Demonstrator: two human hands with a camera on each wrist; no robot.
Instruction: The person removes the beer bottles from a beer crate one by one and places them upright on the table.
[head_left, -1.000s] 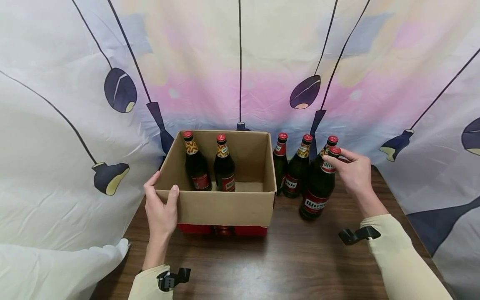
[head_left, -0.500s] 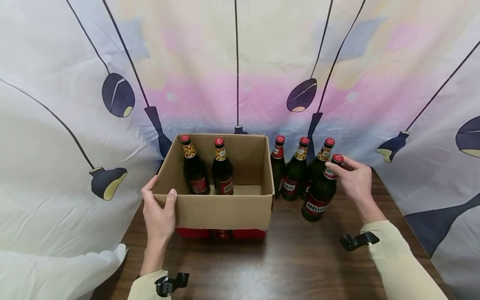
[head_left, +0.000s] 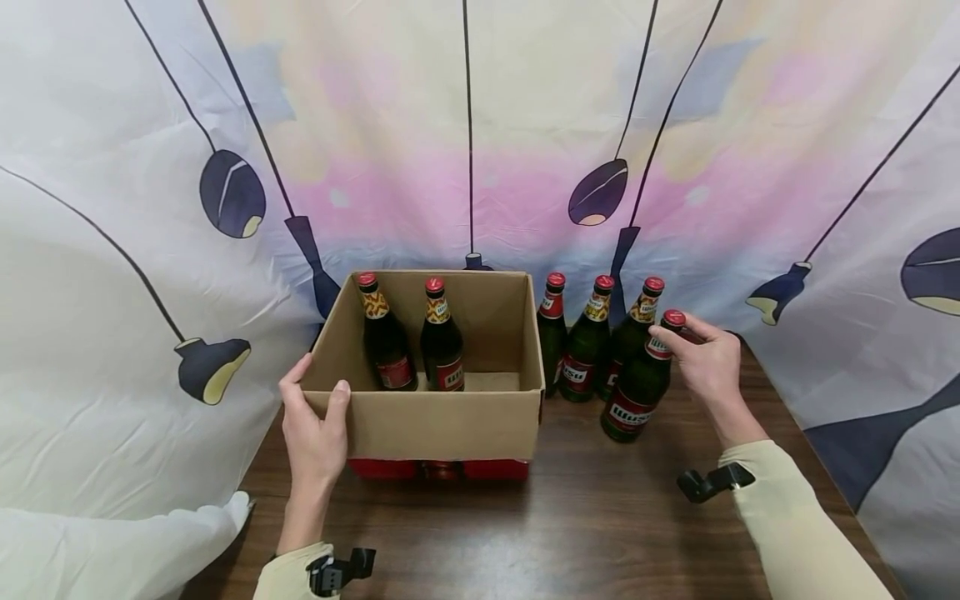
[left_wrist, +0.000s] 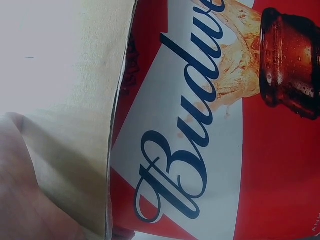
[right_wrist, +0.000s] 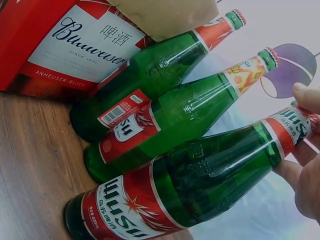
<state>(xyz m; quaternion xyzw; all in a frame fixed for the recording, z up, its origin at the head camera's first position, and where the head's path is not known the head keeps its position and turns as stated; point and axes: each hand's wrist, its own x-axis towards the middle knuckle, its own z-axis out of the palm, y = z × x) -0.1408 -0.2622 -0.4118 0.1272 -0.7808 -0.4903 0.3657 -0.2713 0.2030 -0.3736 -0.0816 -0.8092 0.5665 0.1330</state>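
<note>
An open cardboard beer box [head_left: 442, 421] stands on the table with its flaps up. Two beer bottles, a left one [head_left: 392, 346] and a right one [head_left: 444, 346], stand inside its left half. My left hand [head_left: 315, 433] grips the box's near left corner, thumb over the near flap. On the right, my right hand [head_left: 708, 358] pinches a green beer bottle [head_left: 637, 392] by its neck, just under the red cap. That bottle leans slightly right, its base low at the table. Behind it stand three more bottles, including one [right_wrist: 180, 115] with a yellow neck label.
The dark wooden table [head_left: 600, 517] stretches in front of the box. A patterned curtain [head_left: 525, 150] hangs close behind and at both sides. White cloth [head_left: 112, 542] lies over the table's left edge. The three standing bottles crowd the box's right wall.
The pinched bottle's top has moved right and nearer to me, away from the bottle behind it. My left hand keeps its hold on the box. The head view has shifted slightly.
</note>
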